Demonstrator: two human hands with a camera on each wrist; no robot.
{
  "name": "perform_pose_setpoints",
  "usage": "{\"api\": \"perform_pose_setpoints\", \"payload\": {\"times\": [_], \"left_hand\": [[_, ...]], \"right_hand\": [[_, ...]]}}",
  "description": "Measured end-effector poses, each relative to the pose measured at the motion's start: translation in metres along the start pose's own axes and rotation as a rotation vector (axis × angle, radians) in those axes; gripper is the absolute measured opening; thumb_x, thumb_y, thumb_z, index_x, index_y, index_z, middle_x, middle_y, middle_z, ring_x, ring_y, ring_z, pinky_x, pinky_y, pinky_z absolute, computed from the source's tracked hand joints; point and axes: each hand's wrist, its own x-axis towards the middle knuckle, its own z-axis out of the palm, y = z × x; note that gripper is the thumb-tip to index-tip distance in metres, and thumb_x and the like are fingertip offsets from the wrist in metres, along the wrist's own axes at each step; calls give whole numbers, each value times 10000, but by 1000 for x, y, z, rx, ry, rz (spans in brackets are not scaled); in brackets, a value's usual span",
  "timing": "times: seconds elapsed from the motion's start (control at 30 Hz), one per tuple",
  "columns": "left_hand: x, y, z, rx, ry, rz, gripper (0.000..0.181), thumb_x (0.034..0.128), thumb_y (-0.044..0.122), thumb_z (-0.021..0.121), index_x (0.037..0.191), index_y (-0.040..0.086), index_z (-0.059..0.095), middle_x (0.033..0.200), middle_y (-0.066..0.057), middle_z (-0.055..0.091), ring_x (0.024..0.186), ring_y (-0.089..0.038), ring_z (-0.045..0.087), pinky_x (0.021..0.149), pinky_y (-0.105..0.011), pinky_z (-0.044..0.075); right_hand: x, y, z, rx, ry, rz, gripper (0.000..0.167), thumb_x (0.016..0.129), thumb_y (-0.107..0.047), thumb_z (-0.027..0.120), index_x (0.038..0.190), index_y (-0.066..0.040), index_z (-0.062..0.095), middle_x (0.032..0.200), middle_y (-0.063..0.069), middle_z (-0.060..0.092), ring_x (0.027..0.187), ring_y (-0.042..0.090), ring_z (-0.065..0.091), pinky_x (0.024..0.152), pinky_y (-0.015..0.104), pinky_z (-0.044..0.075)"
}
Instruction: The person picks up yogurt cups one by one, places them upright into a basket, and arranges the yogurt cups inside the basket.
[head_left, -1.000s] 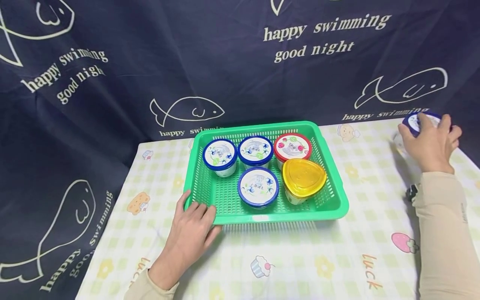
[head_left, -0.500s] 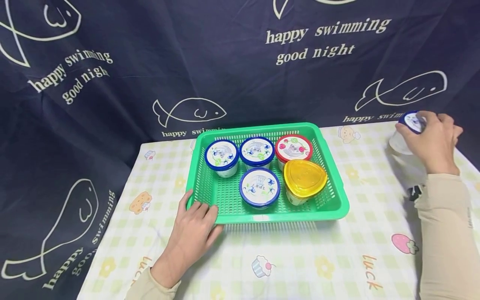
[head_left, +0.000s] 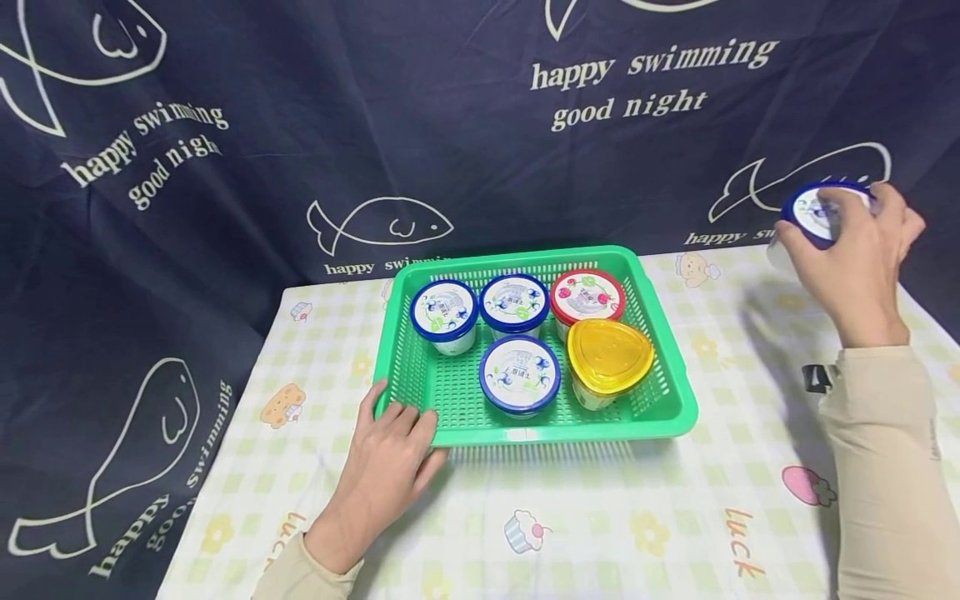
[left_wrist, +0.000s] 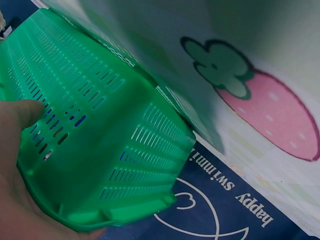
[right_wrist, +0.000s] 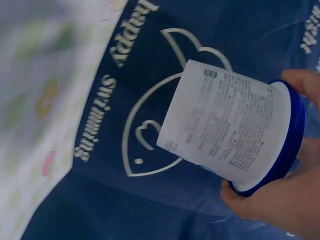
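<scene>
At the far right my right hand (head_left: 862, 267) grips a blue-lidded white tub (right_wrist: 225, 120) by its lid rim, held up off the table. My left hand (head_left: 390, 454) holds the near left corner of a green plastic basket (head_left: 600, 432), fingers over the rim and thumb against the outer wall. Inside the basket stand three blue-lidded tubs, one at back left (head_left: 444, 310), another at back middle (head_left: 514, 302) and a third tub (head_left: 520, 375) in front. A red-lidded tub (head_left: 587, 297) is at back right, with a yellow-lidded tub (head_left: 610, 357) before it.
A pale checked cloth (head_left: 600, 517) with printed cakes and fruit covers the table. Behind it hangs a dark blue curtain (head_left: 480, 125) with white fish drawings. A small black item (head_left: 816, 378) shows at the right wrist.
My right hand has taken the blue-lidded tub up off the cloth at the far right and moved it slightly left. The left hand keeps its place on the basket.
</scene>
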Motion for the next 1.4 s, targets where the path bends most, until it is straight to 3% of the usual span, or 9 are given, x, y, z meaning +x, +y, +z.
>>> {"api": "perform_pose_setpoints", "payload": {"times": [0.3,0.53,0.77,0.97,1.23,1.4], "left_hand": [[0,-1,1,5,7,1,163,879,258,517,828,105,541,664,-14,497,675,-256,542,1107,-632,287],[-2,-1,1,9,3,-4,140,863,241,569,816,118,521,659,-6,482,668,-248,528,1110,-626,282],[-3,0,0,10,-7,-6,161,835,229,644,826,122,524,663,1,493,674,-240,532,1115,-620,276],[-2,0,0,14,3,2,131,853,238,585,828,123,528,656,7,486,673,-236,533,1107,-624,288],[-1,0,0,40,-3,9,160,885,272,574,899,114,591,701,-8,562,711,-244,569,1112,-616,286],[-2,0,1,47,-2,4,150,875,276,600,878,128,580,693,2,555,704,-234,565,1116,-611,285]], "right_hand": [[-13,-39,-9,29,-17,-82,662,854,-293,696,1405,24,508,1532,241,319,1392,381,174,1131,517,180],[-19,-58,-7,48,-25,-166,650,815,-250,749,1364,31,545,1452,270,405,1347,412,248,1083,544,206],[-30,-79,-6,56,-99,-242,653,762,-210,780,1326,38,565,1399,311,413,1328,451,290,1033,589,206],[-42,-93,-10,47,-155,-263,701,760,-234,798,1359,23,542,1430,300,382,1335,480,282,988,636,197],[-57,-112,-10,59,-170,-333,689,742,-212,829,1331,23,561,1452,308,364,1370,479,255,1073,666,200],[-65,-126,-9,72,-154,-390,665,725,-217,844,1300,9,597,1427,318,391,1354,473,265,1050,652,222]]}}
